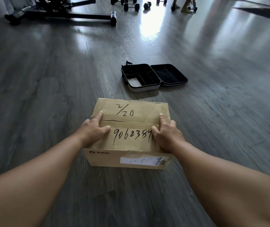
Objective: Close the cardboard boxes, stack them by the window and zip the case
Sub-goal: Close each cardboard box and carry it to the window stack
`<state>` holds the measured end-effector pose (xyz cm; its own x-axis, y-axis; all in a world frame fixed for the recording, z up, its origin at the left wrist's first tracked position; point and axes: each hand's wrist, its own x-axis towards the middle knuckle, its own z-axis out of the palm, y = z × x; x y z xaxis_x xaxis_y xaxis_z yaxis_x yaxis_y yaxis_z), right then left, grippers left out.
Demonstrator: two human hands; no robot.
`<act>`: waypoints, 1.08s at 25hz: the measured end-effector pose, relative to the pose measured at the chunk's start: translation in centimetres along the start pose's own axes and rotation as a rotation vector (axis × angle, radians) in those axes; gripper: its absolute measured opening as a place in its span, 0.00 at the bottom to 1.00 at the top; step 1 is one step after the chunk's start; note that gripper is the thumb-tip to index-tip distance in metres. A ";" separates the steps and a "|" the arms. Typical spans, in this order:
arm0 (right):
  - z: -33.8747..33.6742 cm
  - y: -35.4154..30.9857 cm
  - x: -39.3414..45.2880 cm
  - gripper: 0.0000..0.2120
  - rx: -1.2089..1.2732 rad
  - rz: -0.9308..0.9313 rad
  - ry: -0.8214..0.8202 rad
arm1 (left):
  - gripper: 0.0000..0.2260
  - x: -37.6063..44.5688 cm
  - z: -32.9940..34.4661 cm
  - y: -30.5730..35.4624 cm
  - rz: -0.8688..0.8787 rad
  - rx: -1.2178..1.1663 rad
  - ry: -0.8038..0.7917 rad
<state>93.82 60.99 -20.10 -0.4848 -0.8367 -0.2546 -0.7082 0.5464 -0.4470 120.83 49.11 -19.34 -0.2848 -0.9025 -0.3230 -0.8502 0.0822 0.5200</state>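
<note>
One box (127, 133) flaps down, both hands (93, 130) (167, 133) flat, fingers spread, pressing; stacking pending, case (154, 76) unzipped on floor.

- We see bare floor (40, 82) on both sides of the cardboard box (131, 128), wide enough for a hand to pass.
- Beyond the box, the open case (154, 76) lies in the way, with a strip of floor between the two.
- Near the floor's far edge stand dumbbells (136, 5) and a black machine frame (62, 12).
</note>
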 end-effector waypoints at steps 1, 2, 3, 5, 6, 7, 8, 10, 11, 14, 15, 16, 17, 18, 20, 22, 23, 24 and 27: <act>0.0 -0.3 0.1 0.35 0.015 -0.023 0.010 | 0.38 0.0 -0.2 -0.1 0.014 -0.014 0.033; 0.0 -0.7 0.2 0.35 0.017 -0.049 0.021 | 0.38 0.0 -0.6 -0.4 0.028 -0.013 0.074; 0.0 -1.3 0.3 0.34 0.013 -0.075 0.029 | 0.38 -0.1 -1.1 -0.8 0.035 -0.008 0.117; 0.6 -3.1 0.7 0.33 0.018 -0.127 0.027 | 0.36 -0.5 -2.2 -2.3 0.018 -0.005 0.187; 1.0 -4.0 0.8 0.32 0.024 -0.149 0.022 | 0.36 -0.9 -2.7 -3.1 0.000 -0.003 0.208; 1.5 -5.2 0.9 0.32 0.029 -0.175 0.014 | 0.35 -1.4 -3.4 -4.0 -0.020 -0.001 0.225; 2.1 -6.4 0.9 0.32 0.030 -0.204 0.010 | 0.34 -1.9 -4.1 -4.9 -0.039 -0.002 0.244; 2.6 -8.8 0.5 0.31 0.028 -0.257 0.010 | 0.31 -3.0 -5.7 -6.6 -0.063 -0.019 0.288; 2.6 -10.2 0.1 0.30 0.022 -0.278 0.007 | 0.31 -3.9 -6.7 -7.3 -0.075 -0.027 0.304; 1.1 -14.6 -2.1 0.29 0.003 -0.317 -0.016 | 0.34 -7.7 -9.7 -8.5 -0.126 -0.059 0.323; 0.2 -16.4 -3.2 0.28 0.002 -0.333 -0.033 | 0.36 -9.5 -11.3 -8.7 -0.161 -0.064 0.321; -1.0 -18.4 -4.4 0.28 -0.003 -0.347 -0.052 | 0.38 -11.4 -13.2 -8.7 -0.202 -0.068 0.316; -2.5 -20.3 -6.0 0.27 -0.007 -0.361 -0.070 | 0.40 -13.6 -15.3 -8.6 -0.242 -0.076 0.307; -4.2 -22.3 -7.6 0.27 -0.014 -0.378 -0.093 | 0.42 -15.8 -17.6 -8.3 -0.274 -0.088 0.303; -8.3 -26.1 -11.3 0.29 -0.054 -0.426 -0.156 | 0.43 -20.8 -22.7 -6.8 -0.323 -0.107 0.303; -12.5 -29.5 -14.7 0.32 -0.115 -0.499 -0.218 | 0.43 -25.7 -27.6 -4.9 -0.380 -0.113 0.315; -15.4 -31.7 -16.4 0.32 -0.140 -0.547 -0.235 | 0.43 -28.5 -30.7 -3.5 -0.412 -0.121 0.330; -18.2 -34.1 -18.2 0.31 -0.159 -0.593 -0.247 | 0.43 -31.4 -33.6 -2.1 -0.443 -0.137 0.348; -26.5 -41.7 -24.0 0.25 -0.186 -0.768 -0.290 | 0.43 -40.9 -41.6 1.4 -0.540 -0.184 0.451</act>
<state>121.32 59.23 27.37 0.2997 -0.9407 -0.1587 -0.8728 -0.2032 -0.4438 149.71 68.58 27.45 0.3980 -0.8867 -0.2354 -0.7207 -0.4609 0.5179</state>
